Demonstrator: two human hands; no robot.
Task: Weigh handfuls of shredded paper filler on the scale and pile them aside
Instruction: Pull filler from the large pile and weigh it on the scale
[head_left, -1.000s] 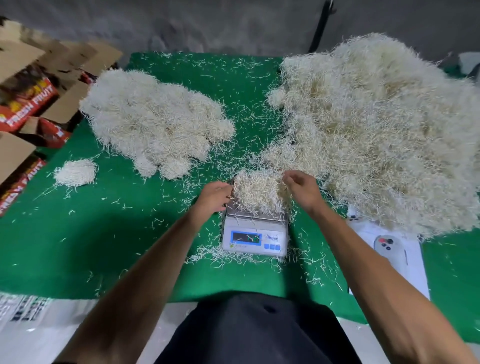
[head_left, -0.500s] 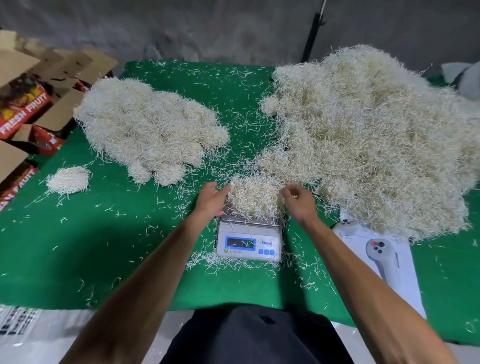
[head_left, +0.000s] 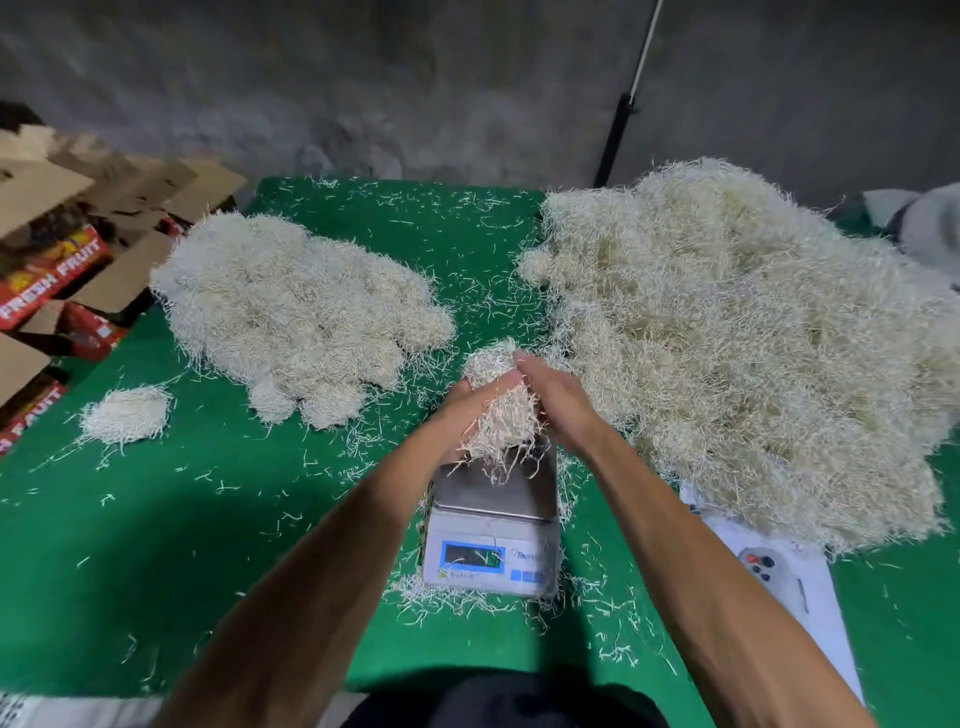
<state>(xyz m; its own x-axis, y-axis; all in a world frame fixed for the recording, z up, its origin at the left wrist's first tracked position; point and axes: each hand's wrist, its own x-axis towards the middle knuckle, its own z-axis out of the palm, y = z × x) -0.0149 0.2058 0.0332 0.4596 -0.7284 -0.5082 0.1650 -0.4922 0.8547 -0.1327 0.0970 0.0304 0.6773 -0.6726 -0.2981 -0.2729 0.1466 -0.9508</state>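
Far left, a small fluffy tuft (head_left: 126, 414) is sitting on green felt (head_left: 156, 545), a lumpy pile (head_left: 291, 317) beside it. Centre, left hand (head_left: 470, 410) and right hand (head_left: 558, 402) are cupping a wiry handful (head_left: 501, 415) above the steel-topped scale (head_left: 493, 525), possibly clear of it. Right, the shaggy heap (head_left: 737, 343) is sprawling.

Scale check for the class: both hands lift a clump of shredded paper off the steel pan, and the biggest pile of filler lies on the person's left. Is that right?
Not quite. The head view shows the biggest pile on the person's right; a smaller pile lies left. The rest holds: the left hand and right hand lift the clump above the scale.
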